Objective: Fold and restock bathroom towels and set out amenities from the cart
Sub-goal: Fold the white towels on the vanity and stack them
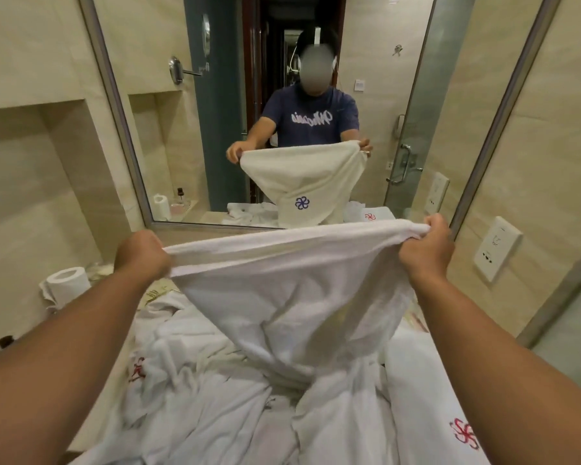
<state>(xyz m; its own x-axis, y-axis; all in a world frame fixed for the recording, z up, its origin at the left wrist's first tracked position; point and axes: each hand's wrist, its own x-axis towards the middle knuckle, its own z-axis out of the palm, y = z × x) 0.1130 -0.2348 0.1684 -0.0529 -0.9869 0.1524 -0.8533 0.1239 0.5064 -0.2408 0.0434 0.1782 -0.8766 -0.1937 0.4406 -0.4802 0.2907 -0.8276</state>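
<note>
I hold a white towel stretched out in the air above the vanity counter. My left hand grips its top left corner and my right hand grips the top right corner. The towel's lower part hangs down and narrows into a heap of crumpled white towels covering the counter. In the mirror's reflection the held towel bears a blue flower logo. A towel with a red logo lies flat at the lower right.
A large framed mirror faces me and reflects a person holding the towel. A toilet paper roll stands at the counter's left. A wall socket plate is on the right wall, beside a glass shower door.
</note>
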